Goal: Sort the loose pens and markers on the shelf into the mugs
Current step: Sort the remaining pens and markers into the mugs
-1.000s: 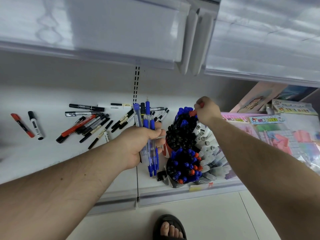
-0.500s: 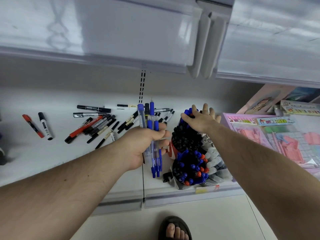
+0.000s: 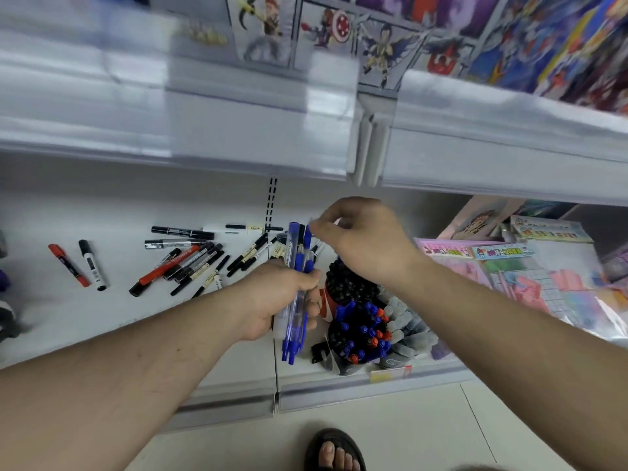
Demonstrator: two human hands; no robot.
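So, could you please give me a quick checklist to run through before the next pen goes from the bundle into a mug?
1. Left hand grips the bundle of blue pens: ok.
2. Right hand fingertips at the top of a blue pen: ok; a firm pinch: cannot tell.
3. Room in the blue-and-red pen mug: not ok, looks packed.
4. Room in the black pen mug: cannot tell, partly hidden.
5. Loose markers left on the shelf: not ok, many remain.
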